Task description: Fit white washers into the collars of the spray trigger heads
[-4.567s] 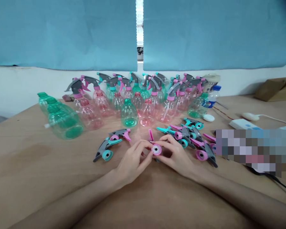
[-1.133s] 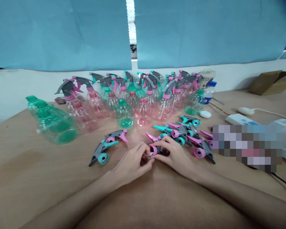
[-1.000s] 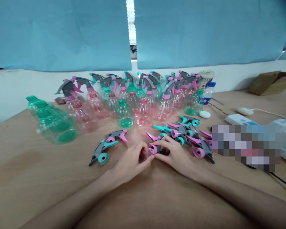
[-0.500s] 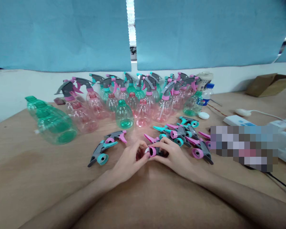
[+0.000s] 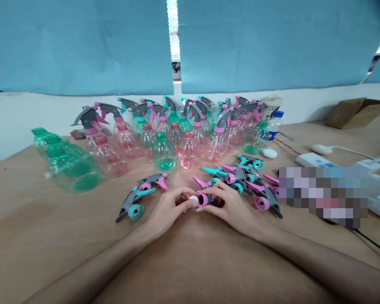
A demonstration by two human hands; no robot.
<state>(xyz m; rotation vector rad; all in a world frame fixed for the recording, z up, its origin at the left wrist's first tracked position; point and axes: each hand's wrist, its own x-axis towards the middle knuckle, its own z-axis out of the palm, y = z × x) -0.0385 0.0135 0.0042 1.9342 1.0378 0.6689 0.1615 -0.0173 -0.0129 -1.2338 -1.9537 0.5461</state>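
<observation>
In the near middle of the desk [image 5: 34,198], between both hands: a pink and grey spray head [image 5: 205,199]. Held up a little or resting on the wood, cannot tell which. Tipped on its side, with its long axis mostly left to right; pink mouth pointing left and a bit near, grey part running right.

Grip of the right hand [image 5: 232,203]: fingers and thumb around the grey part, probably to hold it steady and keep the mouth uncovered. Grip of the left hand [image 5: 171,207]: tips pinching a small white disc [image 5: 194,199], right by the mouth, round side facing near. Touching or not, hard to tell.

Just far and right, a heap of loose heads [image 5: 240,174]; to the left, two more heads [image 5: 130,202]. Likely laid close for easy reach. Farther back, rows of pink and green bottles [image 5: 165,154], standing, perhaps to give the hands room.
</observation>
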